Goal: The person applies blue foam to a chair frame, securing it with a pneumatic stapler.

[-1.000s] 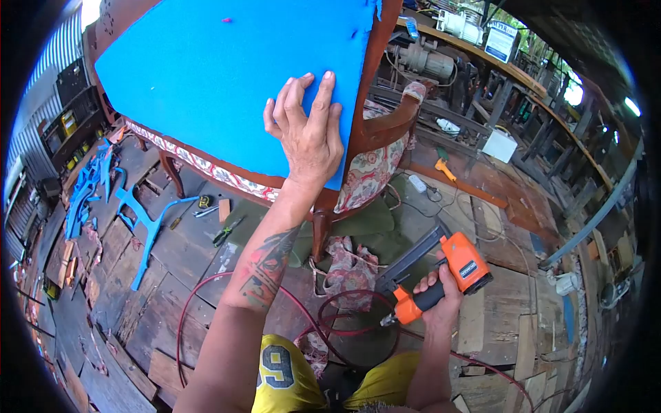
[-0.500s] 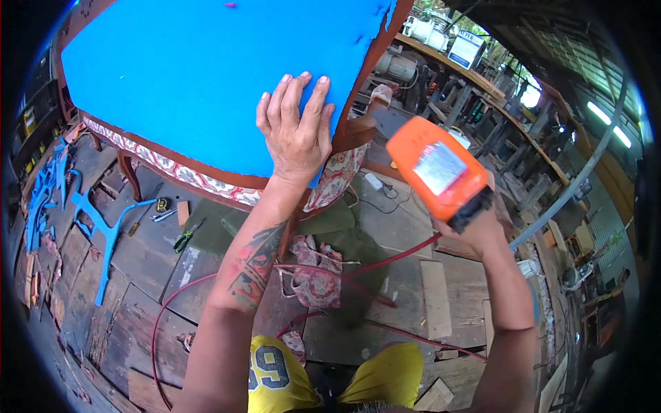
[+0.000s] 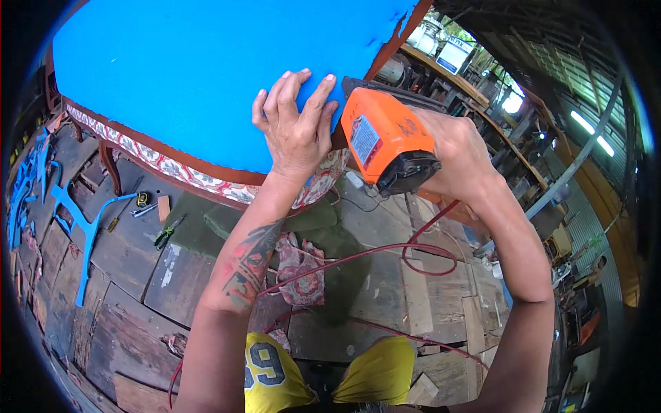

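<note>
Pressing flat on the smooth blue foam [image 3: 179, 69] at the upper left, the left hand [image 3: 296, 134] has a wide grip. The right hand [image 3: 458, 155] holds the orange staple gun [image 3: 385, 138] in a tight grip beside it.

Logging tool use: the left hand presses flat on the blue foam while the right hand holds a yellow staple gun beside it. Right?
No: the head view shows the staple gun in the right hand is orange, not yellow; the rest holds.
</note>
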